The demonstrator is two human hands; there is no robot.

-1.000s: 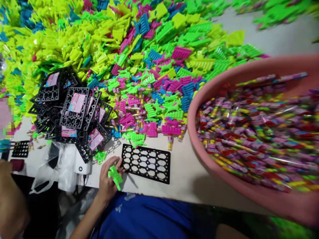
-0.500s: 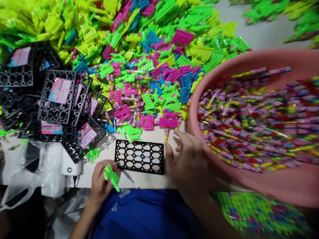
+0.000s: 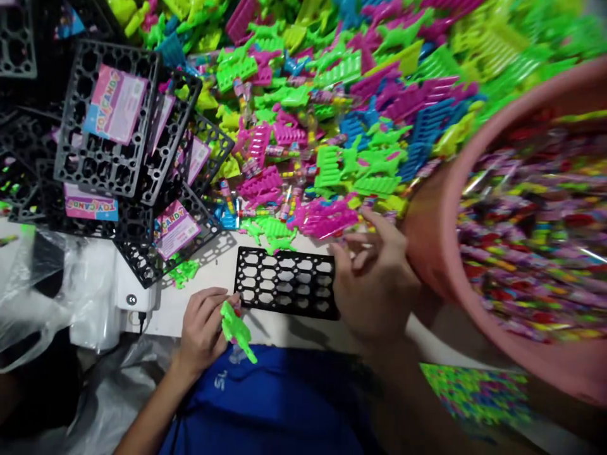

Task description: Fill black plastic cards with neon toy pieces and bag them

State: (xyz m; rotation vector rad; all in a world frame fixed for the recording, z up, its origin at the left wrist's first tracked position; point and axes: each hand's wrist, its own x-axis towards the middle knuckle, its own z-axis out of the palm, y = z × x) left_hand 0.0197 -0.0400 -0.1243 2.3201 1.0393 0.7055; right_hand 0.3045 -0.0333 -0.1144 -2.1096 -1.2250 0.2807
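Observation:
In my left hand (image 3: pixel 203 328), the fingers pinch a bright green animal-shaped plastic toy (image 3: pixel 237 330) and rest at the left end of a black plastic lattice rack (image 3: pixel 284 282). That rack lies across the table's near edge, its openings bare. My right hand (image 3: pixel 374 284) is at the rack's right end, slightly blurred, its thumb and fingers brought together around a small candy tube, mostly hidden by them. Just beyond its fingertips lie pink comb-like toys (image 3: pixel 325 217). Green toys (image 3: pixel 270 230) touch the rack's far edge.
Stacked black racks with "Toy Candy" cards (image 3: pixel 116 104) stand at left. Behind is a heap of coloured plastic toys (image 3: pixel 294 95). A large pink tub (image 3: pixel 450 208) of wrapped candy tubes stands at right. A white box with a cable (image 3: pixel 135 278) and clear plastic bags (image 3: pixel 47 284) sit front left.
The view has shifted closer and toward the left. My right thumb and fingers have closed in where a candy tube lay beside the pink toy. My left hand keeps the green toy.

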